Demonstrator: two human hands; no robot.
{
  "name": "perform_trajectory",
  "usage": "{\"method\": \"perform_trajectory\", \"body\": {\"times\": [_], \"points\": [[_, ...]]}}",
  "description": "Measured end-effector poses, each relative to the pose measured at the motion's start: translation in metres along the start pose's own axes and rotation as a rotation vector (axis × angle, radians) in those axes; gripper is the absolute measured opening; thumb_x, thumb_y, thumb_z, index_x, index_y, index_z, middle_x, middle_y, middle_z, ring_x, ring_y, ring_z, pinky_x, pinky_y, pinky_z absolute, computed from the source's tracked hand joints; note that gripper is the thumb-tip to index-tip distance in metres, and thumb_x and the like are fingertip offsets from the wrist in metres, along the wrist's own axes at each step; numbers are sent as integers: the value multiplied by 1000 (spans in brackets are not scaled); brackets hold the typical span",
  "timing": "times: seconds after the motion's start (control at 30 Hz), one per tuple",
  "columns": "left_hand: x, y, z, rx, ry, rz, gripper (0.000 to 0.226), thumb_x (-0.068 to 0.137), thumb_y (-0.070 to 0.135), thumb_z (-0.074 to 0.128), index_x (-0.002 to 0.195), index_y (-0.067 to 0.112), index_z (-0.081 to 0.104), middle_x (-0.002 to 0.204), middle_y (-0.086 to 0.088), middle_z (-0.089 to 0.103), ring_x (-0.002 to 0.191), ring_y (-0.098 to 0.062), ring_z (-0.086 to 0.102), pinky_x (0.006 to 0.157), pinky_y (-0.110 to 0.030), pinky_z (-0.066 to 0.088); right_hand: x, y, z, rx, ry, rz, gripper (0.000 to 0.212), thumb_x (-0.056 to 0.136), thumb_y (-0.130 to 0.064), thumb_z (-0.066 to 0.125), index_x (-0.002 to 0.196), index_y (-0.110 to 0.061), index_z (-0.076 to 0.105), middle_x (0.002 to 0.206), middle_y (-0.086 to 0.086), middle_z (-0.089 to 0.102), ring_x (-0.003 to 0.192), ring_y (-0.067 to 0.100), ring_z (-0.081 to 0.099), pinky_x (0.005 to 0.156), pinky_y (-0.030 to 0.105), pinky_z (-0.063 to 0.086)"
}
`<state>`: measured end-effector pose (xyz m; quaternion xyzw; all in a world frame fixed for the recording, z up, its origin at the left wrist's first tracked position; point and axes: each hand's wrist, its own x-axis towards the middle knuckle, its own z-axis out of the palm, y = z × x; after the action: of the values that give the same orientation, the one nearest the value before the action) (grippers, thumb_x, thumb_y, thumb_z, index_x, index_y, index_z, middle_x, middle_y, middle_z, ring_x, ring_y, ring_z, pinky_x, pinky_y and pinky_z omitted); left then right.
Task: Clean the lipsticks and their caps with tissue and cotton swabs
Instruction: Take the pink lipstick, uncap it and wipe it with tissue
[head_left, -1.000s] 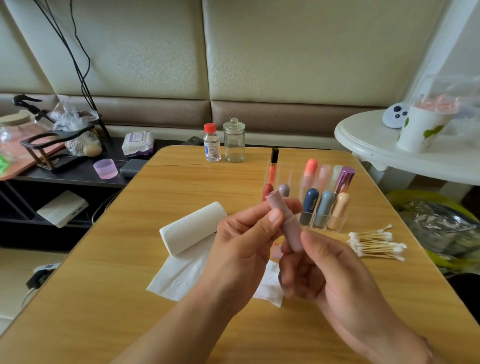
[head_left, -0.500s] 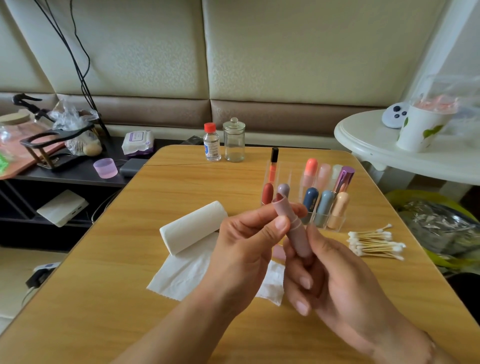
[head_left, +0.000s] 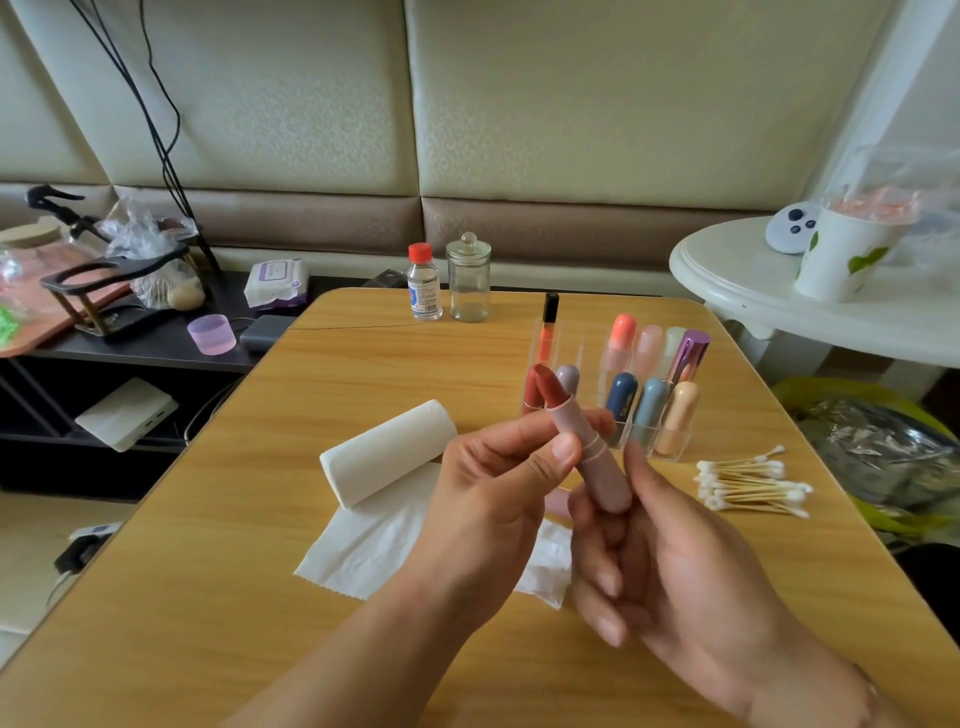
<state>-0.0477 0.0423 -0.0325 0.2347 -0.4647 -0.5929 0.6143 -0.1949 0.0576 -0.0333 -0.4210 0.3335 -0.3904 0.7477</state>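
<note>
Both hands (head_left: 571, 499) grip pink lipstick (head_left: 587, 447), blocking organizer (head_left: 618, 384); swabs (head_left: 748, 486) rt, tissue roll (head_left: 387, 452) lt.

- The red bullet (head_left: 549, 383) now stands out of the top of the pink lipstick (head_left: 592, 452); a second ago only the blunt pink end showed there.
- The lipstick sits lower and more to the right than before, its base resting in the right hand (head_left: 670, 561).
- The right hand's fingers, curled tight a second ago, now lie looser, nails showing.
- The left hand (head_left: 498, 499) now pinches the tube's upper part, thumb near the collar ring.
</note>
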Motion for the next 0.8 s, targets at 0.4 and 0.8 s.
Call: {"method": "perform_trajectory", "body": {"times": [0.4, 0.8], "points": [[2, -3, -3, -38, -50, -12, 34, 77, 37, 78, 98, 10, 77, 102, -10, 72, 81, -15, 66, 79, -27, 56, 1, -3, 2, -16, -46, 8, 58, 91, -66, 47, 75, -11, 56, 53, 5, 29, 36, 18, 37, 41, 25, 32], [13, 33, -50, 1485, -217, 3, 46, 78, 76, 52, 94, 37, 69, 91, 21, 60, 96, 0, 50, 80, -20, 41, 4, -9, -17, -63, 163, -274, 51, 93, -59, 35, 75, -18, 60, 56, 4, 34, 44, 18, 30, 52, 38, 10]]}}
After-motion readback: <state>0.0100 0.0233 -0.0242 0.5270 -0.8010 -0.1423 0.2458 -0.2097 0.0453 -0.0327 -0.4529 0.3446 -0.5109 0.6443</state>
